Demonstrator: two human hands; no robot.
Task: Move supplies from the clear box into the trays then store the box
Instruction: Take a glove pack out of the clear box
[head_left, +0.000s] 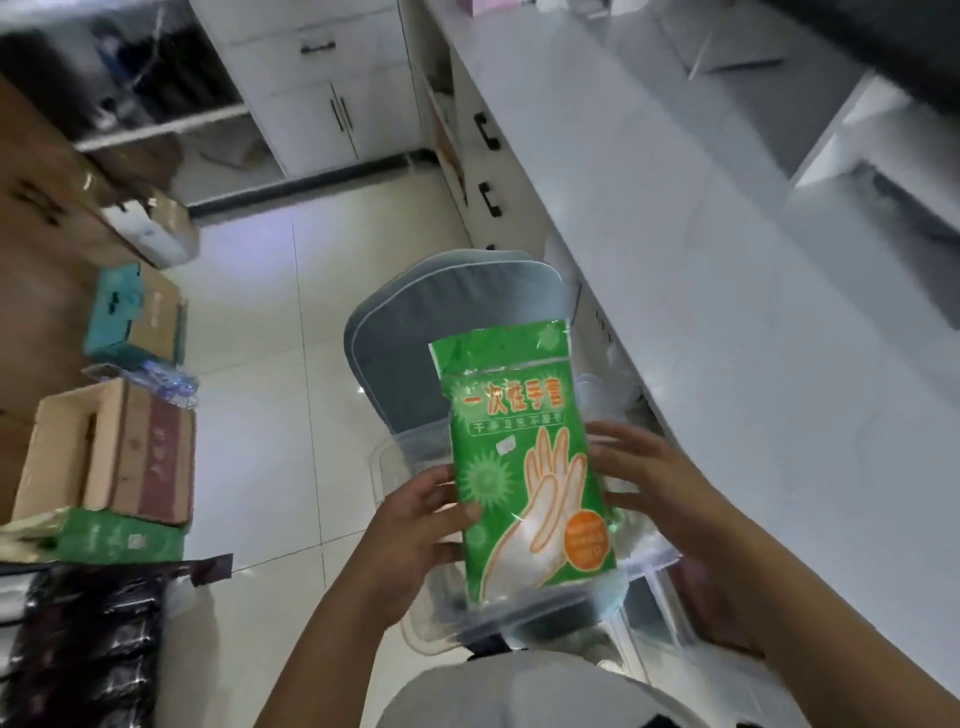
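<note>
glossy green glove pkt (524, 457) pinched btwn l hand (415, 525) & r hand (649, 478), over clear plastic box (441, 618).

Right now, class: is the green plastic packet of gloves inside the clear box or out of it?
Out: both hands hold the green plastic glove packet upright above the clear plastic box.
</note>
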